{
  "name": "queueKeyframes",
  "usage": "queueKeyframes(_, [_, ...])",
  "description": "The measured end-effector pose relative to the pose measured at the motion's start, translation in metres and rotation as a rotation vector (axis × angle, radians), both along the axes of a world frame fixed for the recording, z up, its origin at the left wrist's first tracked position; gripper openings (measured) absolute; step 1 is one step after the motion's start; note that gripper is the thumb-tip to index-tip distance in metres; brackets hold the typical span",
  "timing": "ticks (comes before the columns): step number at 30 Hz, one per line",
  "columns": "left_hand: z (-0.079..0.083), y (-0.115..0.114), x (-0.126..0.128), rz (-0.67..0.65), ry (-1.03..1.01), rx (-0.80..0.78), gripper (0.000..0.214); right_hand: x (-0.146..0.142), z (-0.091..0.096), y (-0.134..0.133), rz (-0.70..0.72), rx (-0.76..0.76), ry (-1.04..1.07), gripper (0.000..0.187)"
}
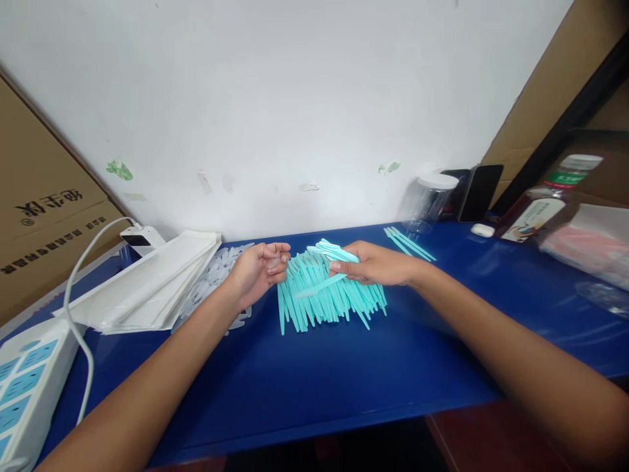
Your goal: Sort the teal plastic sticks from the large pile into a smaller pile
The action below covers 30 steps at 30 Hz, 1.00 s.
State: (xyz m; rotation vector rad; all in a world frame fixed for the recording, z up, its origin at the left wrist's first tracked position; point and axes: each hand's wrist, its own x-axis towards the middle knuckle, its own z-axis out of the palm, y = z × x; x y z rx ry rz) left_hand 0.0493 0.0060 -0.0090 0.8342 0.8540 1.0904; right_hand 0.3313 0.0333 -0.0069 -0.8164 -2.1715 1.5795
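Note:
A pile of several turquoise plastic sticks [324, 295] lies in the middle of the blue table [304, 373]. My right hand [376, 263] rests on top of the pile and pinches one turquoise stick [320, 286] that points left. My left hand [258, 270] hovers just left of the pile, fingers curled around a small clear plastic cap [276, 262]. Behind the left hand lies a heap of clear plastic caps [216, 278].
A stack of white paper sleeves [147, 288] lies at the left, with a white power strip [27, 387] and its cable at the near left edge. A few turquoise sticks [407, 242], a clear jar [427, 204], a phone and a bottle stand at the back right. Cardboard boxes flank both sides.

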Motion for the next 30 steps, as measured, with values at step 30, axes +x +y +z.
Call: queueKeyframes(30, [0.009, 0.008, -0.037, -0.323, 1.390, 0.712, 0.025, 0.006, 0.003, 0.005, 0.005, 0.077, -0.028, 0.049])
